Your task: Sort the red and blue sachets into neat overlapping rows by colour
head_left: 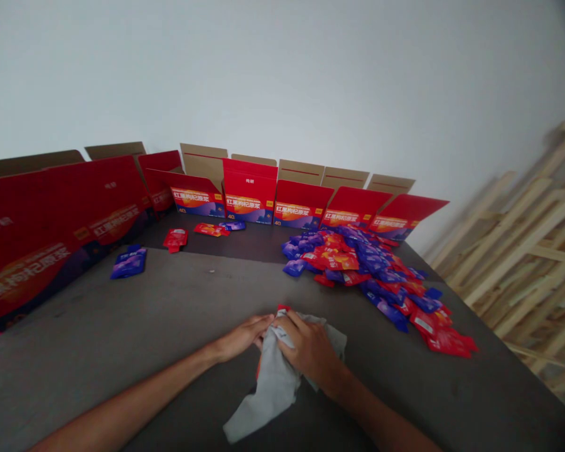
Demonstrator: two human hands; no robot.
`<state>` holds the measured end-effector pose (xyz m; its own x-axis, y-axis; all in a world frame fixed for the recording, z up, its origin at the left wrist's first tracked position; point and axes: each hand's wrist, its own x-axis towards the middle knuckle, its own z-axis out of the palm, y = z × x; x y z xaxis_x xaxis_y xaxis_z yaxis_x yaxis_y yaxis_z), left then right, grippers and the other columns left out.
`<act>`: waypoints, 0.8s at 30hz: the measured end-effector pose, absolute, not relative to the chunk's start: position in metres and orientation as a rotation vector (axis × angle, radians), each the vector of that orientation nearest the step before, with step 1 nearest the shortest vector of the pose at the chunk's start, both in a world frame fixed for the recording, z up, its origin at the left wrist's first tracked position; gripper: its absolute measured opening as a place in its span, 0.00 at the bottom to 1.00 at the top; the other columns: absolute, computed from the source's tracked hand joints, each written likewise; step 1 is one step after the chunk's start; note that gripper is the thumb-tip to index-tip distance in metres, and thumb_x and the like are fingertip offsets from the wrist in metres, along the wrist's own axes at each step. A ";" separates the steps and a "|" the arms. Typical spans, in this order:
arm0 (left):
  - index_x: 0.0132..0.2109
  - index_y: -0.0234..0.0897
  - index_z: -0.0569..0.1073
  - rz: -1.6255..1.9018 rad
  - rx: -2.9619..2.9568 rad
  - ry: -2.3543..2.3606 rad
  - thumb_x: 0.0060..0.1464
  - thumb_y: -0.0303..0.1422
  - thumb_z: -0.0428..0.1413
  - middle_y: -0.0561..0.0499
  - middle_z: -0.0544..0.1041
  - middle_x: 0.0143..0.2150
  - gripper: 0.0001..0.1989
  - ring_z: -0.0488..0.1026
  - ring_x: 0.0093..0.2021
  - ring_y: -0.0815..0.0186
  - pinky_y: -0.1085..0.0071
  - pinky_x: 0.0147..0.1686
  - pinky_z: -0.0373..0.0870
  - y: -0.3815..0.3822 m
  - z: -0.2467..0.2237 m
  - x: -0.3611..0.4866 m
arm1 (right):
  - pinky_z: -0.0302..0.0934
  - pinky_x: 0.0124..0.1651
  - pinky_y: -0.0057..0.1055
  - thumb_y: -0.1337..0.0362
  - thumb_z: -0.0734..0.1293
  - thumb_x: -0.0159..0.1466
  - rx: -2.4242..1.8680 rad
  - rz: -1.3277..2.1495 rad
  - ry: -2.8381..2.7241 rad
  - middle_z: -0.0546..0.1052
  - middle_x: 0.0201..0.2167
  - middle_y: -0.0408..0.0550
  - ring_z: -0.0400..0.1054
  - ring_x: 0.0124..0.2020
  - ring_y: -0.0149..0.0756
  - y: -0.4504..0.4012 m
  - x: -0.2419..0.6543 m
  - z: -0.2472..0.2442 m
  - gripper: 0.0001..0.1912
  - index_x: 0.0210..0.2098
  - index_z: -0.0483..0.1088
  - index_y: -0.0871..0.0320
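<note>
Bare forearms (141,398) lie nearest, converging low over the grey table (169,320). Right hand (313,351) grasps a pale cloth (275,386), bunched over a packet (283,307); left hand (243,338) appears to pinch that packet, presumably to steady it, fingertips partly hidden. Packet sits between both hands, showing only a red tip and orange edge; condition cannot be verified. Open boxes (249,202) stand behind, fronts facing the worker, presumably for easy reach.

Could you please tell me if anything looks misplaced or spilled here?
Possibly one flat purple packet: it lies alone near the left-hand red cardboard boxes, away from the large heap of red and purple packets. No spill is visible.
</note>
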<state>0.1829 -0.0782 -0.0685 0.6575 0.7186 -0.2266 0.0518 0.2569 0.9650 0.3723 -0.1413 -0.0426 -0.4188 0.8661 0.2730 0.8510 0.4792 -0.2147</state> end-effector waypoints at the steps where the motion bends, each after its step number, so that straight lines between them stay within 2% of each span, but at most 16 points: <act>1: 0.35 0.35 0.78 0.521 1.253 0.761 0.52 0.63 0.57 0.50 0.76 0.29 0.32 0.70 0.30 0.64 0.68 0.33 0.67 -0.079 -0.068 0.183 | 0.64 0.40 0.33 0.65 0.68 0.67 -1.439 0.066 -2.392 0.76 0.52 0.50 0.75 0.44 0.42 -0.141 0.372 -0.042 0.16 0.54 0.69 0.53; 5: 0.35 0.37 0.78 0.563 1.270 0.792 0.53 0.63 0.57 0.52 0.74 0.29 0.30 0.68 0.31 0.64 0.69 0.33 0.65 -0.081 -0.066 0.182 | 0.62 0.39 0.32 0.63 0.68 0.68 -1.288 0.120 -2.563 0.77 0.49 0.48 0.74 0.42 0.40 -0.146 0.371 -0.039 0.16 0.54 0.70 0.52; 11: 0.35 0.36 0.78 0.553 1.248 0.746 0.56 0.63 0.54 0.50 0.77 0.31 0.32 0.68 0.30 0.65 0.71 0.31 0.64 -0.079 -0.069 0.185 | 0.61 0.38 0.31 0.55 0.70 0.67 -1.058 0.150 -2.777 0.78 0.46 0.44 0.73 0.40 0.39 -0.152 0.369 -0.037 0.15 0.52 0.72 0.51; 15: 0.39 0.35 0.78 0.573 1.230 0.724 0.57 0.60 0.55 0.50 0.77 0.32 0.30 0.70 0.31 0.66 0.72 0.31 0.64 -0.078 -0.073 0.185 | 0.61 0.37 0.31 0.59 0.69 0.67 -1.184 0.077 -2.661 0.78 0.47 0.46 0.74 0.40 0.38 -0.149 0.370 -0.042 0.15 0.52 0.71 0.52; 20: 0.37 0.34 0.78 0.557 1.220 0.706 0.57 0.61 0.54 0.49 0.76 0.29 0.31 0.70 0.29 0.65 0.71 0.30 0.66 -0.078 -0.076 0.184 | 0.63 0.37 0.32 0.66 0.68 0.66 -1.400 0.012 -2.402 0.77 0.50 0.49 0.75 0.42 0.40 -0.140 0.374 -0.042 0.15 0.52 0.70 0.54; 24: 0.37 0.35 0.78 0.569 1.218 0.710 0.58 0.59 0.55 0.50 0.76 0.29 0.29 0.70 0.29 0.65 0.72 0.30 0.66 -0.079 -0.075 0.184 | 0.63 0.38 0.32 0.67 0.68 0.66 -1.395 0.035 -2.425 0.77 0.49 0.48 0.75 0.42 0.40 -0.140 0.374 -0.039 0.14 0.51 0.70 0.54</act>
